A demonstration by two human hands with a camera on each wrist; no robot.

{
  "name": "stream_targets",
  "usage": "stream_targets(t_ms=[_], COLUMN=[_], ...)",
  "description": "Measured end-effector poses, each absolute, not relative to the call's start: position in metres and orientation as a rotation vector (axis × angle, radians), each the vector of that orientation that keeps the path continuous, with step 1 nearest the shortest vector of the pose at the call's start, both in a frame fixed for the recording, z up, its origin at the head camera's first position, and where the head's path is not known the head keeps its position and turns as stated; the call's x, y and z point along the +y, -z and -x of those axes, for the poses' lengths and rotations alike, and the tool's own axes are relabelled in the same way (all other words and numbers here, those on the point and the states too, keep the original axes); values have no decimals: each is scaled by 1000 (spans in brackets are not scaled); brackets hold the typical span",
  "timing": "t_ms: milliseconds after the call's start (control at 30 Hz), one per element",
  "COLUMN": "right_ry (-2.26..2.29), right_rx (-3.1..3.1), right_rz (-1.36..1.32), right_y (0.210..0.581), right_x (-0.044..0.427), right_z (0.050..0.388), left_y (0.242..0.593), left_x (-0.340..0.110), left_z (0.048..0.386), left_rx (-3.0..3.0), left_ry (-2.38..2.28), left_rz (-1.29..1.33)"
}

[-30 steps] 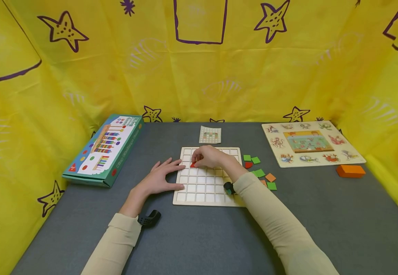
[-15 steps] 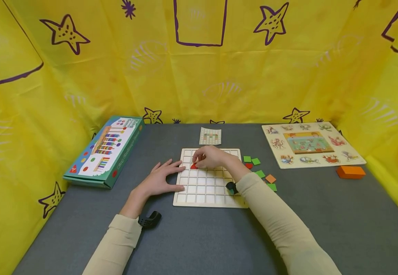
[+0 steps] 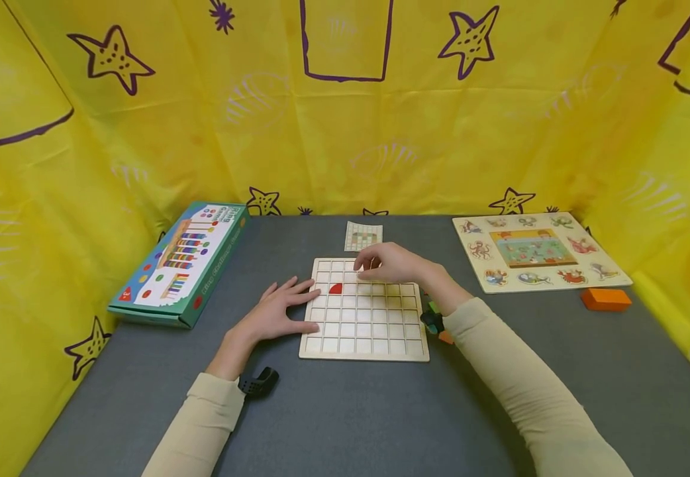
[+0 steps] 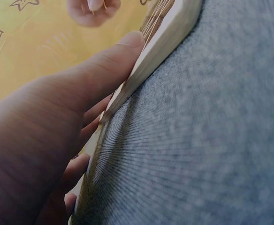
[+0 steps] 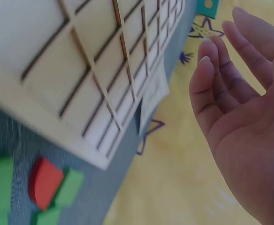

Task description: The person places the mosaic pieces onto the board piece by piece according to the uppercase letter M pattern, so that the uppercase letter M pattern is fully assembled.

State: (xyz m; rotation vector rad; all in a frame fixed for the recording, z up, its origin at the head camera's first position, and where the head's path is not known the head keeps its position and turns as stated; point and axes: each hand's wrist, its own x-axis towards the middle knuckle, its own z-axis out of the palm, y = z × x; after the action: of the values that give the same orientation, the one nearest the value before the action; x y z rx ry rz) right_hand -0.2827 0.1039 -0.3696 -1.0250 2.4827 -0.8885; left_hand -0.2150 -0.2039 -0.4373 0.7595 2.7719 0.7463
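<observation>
A pale wooden grid board (image 3: 363, 328) lies on the grey table. One red quarter-circle tile (image 3: 336, 289) sits in a cell in its upper left part. My left hand (image 3: 276, 311) rests at the board's left side with fingers spread; in the left wrist view its thumb (image 4: 104, 65) touches the board's edge. Above the board's upper part hovers my right hand (image 3: 395, 263), fingers loosely bent. The right wrist view shows nothing between them. Off the board's right side, a loose red tile (image 5: 48, 183) lies among green tiles (image 5: 70, 187), partly hidden by my right arm in the head view.
Behind the board lies a small printed pattern card (image 3: 363, 236). A game box (image 3: 181, 262) stands at the left. To the right are a wooden sea-animal puzzle (image 3: 540, 252) and an orange block (image 3: 606, 299). A yellow cloth (image 3: 345, 132) hangs behind.
My right hand has let go of the red quarter-circle tile, which stays in its cell, and has moved up and to the right. The left hand has stayed in place.
</observation>
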Motion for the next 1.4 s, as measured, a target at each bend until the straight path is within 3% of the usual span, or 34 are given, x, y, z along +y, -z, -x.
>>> stream_targets(t_ms=[533,1400], right_ry=[1039,949], right_rx=[2594,2587], right_rz=[952,825], right_y=[344,383], right_x=[170,246], right_z=[266,247], left_y=[436,436], left_x=[-205,-204], left_z=[215,214], left_rx=[2784,2781], left_ry=[-739,-765], left_rz=[-777,-768])
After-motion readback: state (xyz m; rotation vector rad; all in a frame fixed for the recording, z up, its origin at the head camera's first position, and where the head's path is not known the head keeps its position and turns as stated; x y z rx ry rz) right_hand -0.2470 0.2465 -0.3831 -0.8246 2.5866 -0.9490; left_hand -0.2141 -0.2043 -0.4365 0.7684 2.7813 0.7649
